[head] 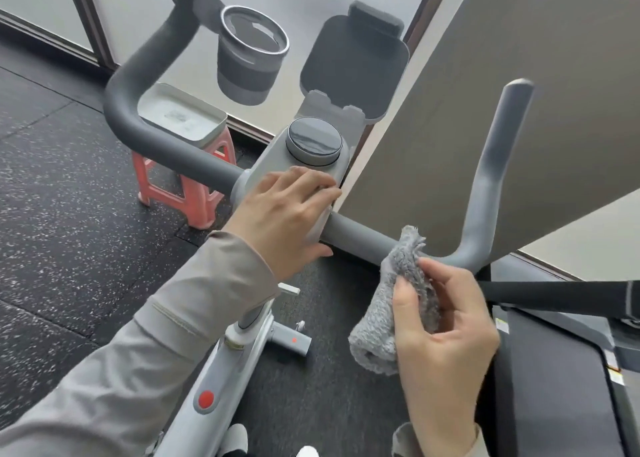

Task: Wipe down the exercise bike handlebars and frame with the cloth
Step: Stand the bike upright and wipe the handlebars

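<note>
Bracing the console point(277, 166) at 10 o'clock, left hand point(280, 214) lay spread; right hand point(446, 332) pinched the cloth point(398, 283) beside the handlebars point(360, 235), likely to wipe.

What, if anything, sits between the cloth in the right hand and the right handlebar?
Nothing visible. The right hand holds the grey cloth just in front of the right handlebar, with no object between them. The left hand rests on the centre console, off to the side.

The cloth point(401, 294) is fluffy grey terry. The handlebars point(166, 134) look matt, foam-like grey; the console point(294, 166) is smooth matt plastic with a glossy dark dial point(313, 140). The floor point(52, 179) is speckled, rubbery black.
</note>
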The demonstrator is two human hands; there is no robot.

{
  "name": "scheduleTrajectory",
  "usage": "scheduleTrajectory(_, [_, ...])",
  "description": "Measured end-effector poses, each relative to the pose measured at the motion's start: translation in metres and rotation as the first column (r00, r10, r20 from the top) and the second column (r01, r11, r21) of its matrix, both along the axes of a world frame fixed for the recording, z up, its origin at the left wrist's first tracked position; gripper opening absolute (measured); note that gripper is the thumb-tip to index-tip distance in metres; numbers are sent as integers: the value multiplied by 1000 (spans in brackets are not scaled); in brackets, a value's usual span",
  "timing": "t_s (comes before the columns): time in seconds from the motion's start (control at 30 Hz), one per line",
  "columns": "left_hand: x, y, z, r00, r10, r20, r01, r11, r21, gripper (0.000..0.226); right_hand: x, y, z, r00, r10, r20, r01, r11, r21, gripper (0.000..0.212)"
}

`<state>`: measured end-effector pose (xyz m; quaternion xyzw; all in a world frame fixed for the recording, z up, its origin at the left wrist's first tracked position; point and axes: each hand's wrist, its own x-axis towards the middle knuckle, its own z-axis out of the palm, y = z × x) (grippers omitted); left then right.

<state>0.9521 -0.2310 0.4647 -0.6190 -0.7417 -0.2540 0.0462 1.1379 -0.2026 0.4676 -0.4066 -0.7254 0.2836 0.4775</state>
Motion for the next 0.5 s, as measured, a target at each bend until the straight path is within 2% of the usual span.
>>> scheduleTrajectory(0.1, [-1,1,-1,1000,8,0,-8,1000,8,68,-3,17,18,993,33,111,-47,991,129,18])
scheduleTrajectory(0.17, [-1,0,-1,1000,14,5,-14,1000,8,67,-19,38,27,968,69,240,-109,981,158,19])
scheduleTrajectory(0.3, [0,-1,1,999,28,29,-28,1000,-4,67,-62,60,27,850,223,477,-300,950,91,19])
scheduleTrajectory(0.5, [-1,-1,2,999,30,38,-29,999,-27,71,-54,69,29,680,309,664,-425,905,13,25])
